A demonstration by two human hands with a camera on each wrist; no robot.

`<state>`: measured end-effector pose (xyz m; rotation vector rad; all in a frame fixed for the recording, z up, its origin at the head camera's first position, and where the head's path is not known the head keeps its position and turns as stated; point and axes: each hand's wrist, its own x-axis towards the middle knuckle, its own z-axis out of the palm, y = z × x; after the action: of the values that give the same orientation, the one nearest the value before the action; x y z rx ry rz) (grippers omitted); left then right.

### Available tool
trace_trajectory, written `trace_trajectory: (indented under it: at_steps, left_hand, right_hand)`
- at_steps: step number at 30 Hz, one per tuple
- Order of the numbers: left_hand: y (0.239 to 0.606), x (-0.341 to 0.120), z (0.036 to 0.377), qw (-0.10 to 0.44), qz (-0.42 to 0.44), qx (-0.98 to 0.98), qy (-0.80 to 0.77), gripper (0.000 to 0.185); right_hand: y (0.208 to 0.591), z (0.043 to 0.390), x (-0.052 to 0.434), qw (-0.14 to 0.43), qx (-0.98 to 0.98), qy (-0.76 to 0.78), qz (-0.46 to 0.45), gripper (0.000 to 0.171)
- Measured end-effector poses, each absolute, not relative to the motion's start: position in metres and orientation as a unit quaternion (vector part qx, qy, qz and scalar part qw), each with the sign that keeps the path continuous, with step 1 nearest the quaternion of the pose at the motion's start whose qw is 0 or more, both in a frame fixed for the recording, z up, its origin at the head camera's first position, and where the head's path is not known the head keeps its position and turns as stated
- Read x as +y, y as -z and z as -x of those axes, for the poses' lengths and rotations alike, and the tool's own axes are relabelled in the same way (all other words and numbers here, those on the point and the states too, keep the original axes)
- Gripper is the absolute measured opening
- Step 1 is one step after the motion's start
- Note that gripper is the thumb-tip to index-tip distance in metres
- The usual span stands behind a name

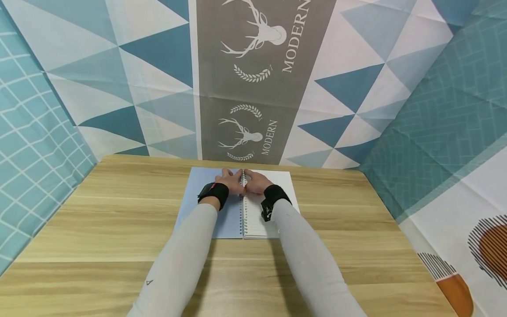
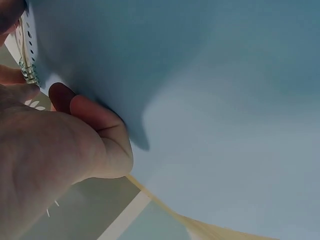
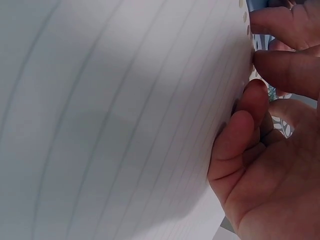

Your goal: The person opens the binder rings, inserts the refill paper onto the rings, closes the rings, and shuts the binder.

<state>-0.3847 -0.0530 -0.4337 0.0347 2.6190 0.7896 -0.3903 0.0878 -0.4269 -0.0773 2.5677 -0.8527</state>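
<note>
Spiral notebook (image 1: 237, 207) lies open, flat on the wooden table (image 1: 99, 220), toward its far edge and close to the patterned backdrop (image 1: 245, 79); bare tabletop wide on both sides and in front of the notebook. Blue cover (image 2: 200, 100) left of the spiral binding (image 1: 242, 211), lined page (image 3: 110, 120) right of it. Left hand (image 1: 231, 181) and right hand (image 1: 255, 181) meet at the binding's far end, fingertips (image 3: 250, 100) curled and pressed onto the punched edge. Whether anything is pinched, I can't tell.

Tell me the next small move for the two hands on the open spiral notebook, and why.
Probably press both hands outward from the spiral binding to flatten it. The left hand rests on the blue cover, the right hand on the lined page, fingers meeting beside the coil.
</note>
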Motion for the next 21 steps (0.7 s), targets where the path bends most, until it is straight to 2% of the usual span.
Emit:
trace_trajectory:
  at_steps: [14, 21]
  left_hand:
    - [0.422, -0.052, 0.370, 0.191, -0.026, 0.950, -0.247, 0.090]
    - [0.416, -0.049, 0.364, 0.182, -0.037, 0.960, -0.209, 0.081]
  right_hand:
    - [0.428, 0.389, 0.087, 0.214, 0.926, 0.308, 0.036, 0.083]
    - [0.431, 0.394, 0.092, 0.215, 0.925, 0.310, 0.053, 0.080]
